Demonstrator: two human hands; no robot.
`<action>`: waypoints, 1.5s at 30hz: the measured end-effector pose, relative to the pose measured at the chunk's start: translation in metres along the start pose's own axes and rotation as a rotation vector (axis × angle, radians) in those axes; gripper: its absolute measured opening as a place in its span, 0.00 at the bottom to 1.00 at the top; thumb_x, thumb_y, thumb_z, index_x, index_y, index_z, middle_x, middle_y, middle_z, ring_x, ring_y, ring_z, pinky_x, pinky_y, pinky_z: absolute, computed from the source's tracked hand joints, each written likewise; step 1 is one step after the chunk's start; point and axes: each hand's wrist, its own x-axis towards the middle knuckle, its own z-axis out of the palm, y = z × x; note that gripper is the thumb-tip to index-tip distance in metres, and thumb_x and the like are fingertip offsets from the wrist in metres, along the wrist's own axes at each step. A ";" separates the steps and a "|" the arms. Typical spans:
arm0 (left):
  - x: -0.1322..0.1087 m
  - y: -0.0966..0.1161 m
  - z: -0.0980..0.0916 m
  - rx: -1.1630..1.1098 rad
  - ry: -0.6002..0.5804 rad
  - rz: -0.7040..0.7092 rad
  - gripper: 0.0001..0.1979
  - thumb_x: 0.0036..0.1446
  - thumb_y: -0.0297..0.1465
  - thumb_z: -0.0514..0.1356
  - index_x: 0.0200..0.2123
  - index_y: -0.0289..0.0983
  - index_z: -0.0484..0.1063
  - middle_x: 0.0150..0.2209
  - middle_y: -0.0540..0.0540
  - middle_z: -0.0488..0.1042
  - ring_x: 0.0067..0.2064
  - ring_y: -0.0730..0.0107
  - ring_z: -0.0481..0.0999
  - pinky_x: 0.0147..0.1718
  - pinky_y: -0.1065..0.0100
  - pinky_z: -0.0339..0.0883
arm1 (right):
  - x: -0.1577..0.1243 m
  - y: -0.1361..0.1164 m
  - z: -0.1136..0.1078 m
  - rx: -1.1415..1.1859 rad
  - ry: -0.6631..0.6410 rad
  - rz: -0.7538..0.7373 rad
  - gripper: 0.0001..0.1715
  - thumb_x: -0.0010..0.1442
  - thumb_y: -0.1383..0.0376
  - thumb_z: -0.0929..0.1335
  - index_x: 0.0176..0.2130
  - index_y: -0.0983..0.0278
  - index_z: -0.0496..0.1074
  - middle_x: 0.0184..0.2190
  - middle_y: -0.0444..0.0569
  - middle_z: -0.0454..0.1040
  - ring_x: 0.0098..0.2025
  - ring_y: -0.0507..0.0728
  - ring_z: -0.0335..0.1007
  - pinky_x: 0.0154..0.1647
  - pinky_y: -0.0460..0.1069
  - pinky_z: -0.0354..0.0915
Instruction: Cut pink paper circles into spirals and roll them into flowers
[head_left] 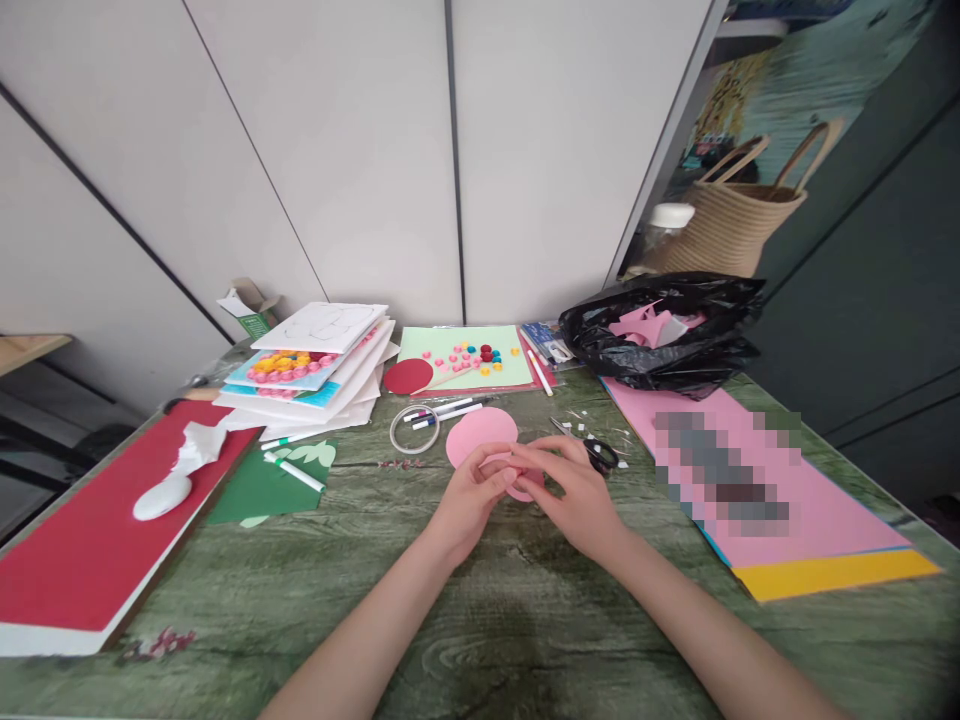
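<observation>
Near the middle of the table, my left hand and my right hand meet at the fingertips. Both pinch a pink paper piece, partly hidden by the fingers, whose rounded edge shows between them. Just behind it lies a flat pink paper circle. To the left of the circle is a roll of tape with several pens beside it. Black-handled scissors rest to the right of my right hand, among small white scraps.
At the back, a pale green sheet carries small coloured paper rolls and a red circle. Left are stacked boards, green paper and red sheets. Right are a black plastic bag and pink sheets.
</observation>
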 end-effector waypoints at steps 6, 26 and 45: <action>0.002 0.003 -0.003 0.019 -0.027 -0.036 0.19 0.45 0.31 0.66 0.42 0.36 0.69 0.37 0.42 0.76 0.37 0.67 0.75 0.38 0.65 0.65 | 0.000 0.002 -0.002 -0.013 0.016 -0.079 0.16 0.58 0.66 0.66 0.46 0.54 0.72 0.36 0.48 0.73 0.40 0.56 0.66 0.43 0.53 0.63; 0.001 0.015 -0.004 0.138 -0.100 -0.088 0.20 0.45 0.26 0.65 0.44 0.35 0.68 0.35 0.42 0.76 0.36 0.66 0.75 0.38 0.65 0.65 | 0.009 -0.005 -0.013 0.151 -0.282 0.048 0.25 0.58 0.68 0.65 0.54 0.49 0.64 0.37 0.46 0.70 0.42 0.55 0.65 0.45 0.51 0.63; -0.001 0.003 0.002 0.038 -0.079 -0.044 0.17 0.47 0.25 0.63 0.43 0.33 0.68 0.34 0.42 0.76 0.36 0.65 0.75 0.37 0.64 0.65 | 0.010 -0.004 -0.014 0.207 -0.214 0.071 0.28 0.53 0.72 0.69 0.51 0.51 0.67 0.35 0.45 0.70 0.41 0.55 0.63 0.44 0.51 0.62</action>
